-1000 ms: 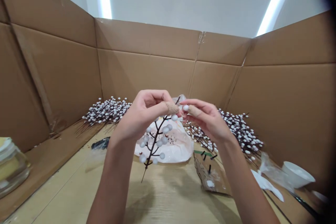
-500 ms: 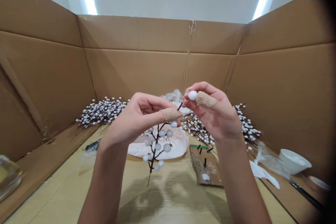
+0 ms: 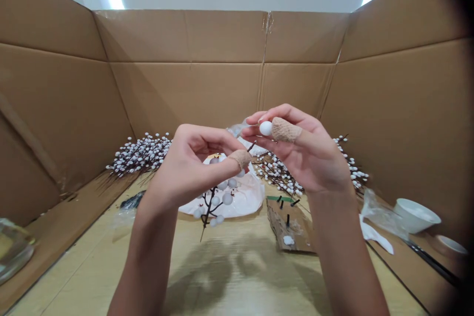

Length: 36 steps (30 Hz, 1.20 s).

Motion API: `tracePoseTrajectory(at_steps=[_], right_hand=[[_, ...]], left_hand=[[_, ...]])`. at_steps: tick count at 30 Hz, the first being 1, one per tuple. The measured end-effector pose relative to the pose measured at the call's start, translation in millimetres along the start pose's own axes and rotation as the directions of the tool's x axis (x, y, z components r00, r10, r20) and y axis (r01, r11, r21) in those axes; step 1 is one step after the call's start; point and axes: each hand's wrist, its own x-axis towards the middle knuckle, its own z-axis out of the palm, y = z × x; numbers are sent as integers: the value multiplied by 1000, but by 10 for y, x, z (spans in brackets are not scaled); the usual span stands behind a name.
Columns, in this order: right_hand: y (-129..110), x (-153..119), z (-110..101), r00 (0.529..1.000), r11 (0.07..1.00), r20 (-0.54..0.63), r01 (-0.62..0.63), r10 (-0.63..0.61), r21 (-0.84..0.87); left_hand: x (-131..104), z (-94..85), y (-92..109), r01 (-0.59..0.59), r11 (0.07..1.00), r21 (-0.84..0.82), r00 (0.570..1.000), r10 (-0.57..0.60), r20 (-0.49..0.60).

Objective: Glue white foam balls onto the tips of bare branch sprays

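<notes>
Between thumb and fingers, my left hand grips a dark artificial berry branch near its top. White round berries hang along the twigs below the hand, and a bare tip pokes out past the thumb. My right hand pinches a loose white berry, held just above and to the right of that tip, apart from it. Both thumbs wear beige finger covers. Behind the branch lies a white plastic bag, partly hidden by my left hand.
Bundles of white-berry branches lie at back left and behind my right hand. A cardboard piece with black pegs stands right of centre. A white bowl, a tape roll and a clear container sit at the sides. Cardboard walls surround the table.
My left hand has tilted and shifted slightly left with the branch. The right hand's fingers have straightened somewhat, still pinching the berry. The whole view has shifted a little.
</notes>
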Motion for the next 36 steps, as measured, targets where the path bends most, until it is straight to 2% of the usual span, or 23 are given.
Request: tracePoseTrajectory(at_steps=[3, 16, 31, 36], right_hand=[[-37, -27, 29, 999, 1000, 45, -30, 30, -5], [-67, -47, 58, 996, 998, 58, -64, 64, -16], [93, -1, 73, 999, 998, 50, -4, 2, 55], [70, -18, 82, 999, 1000, 36, 19, -18, -18]], left_hand=[[-13, 10, -8, -30, 1000, 9, 999, 30, 22], [-34, -6, -70, -90, 996, -9, 996, 90, 10], [-30, 8, -64, -131, 991, 5, 990, 131, -56], [-25, 13, -46, -113, 993, 38, 991, 116, -67]])
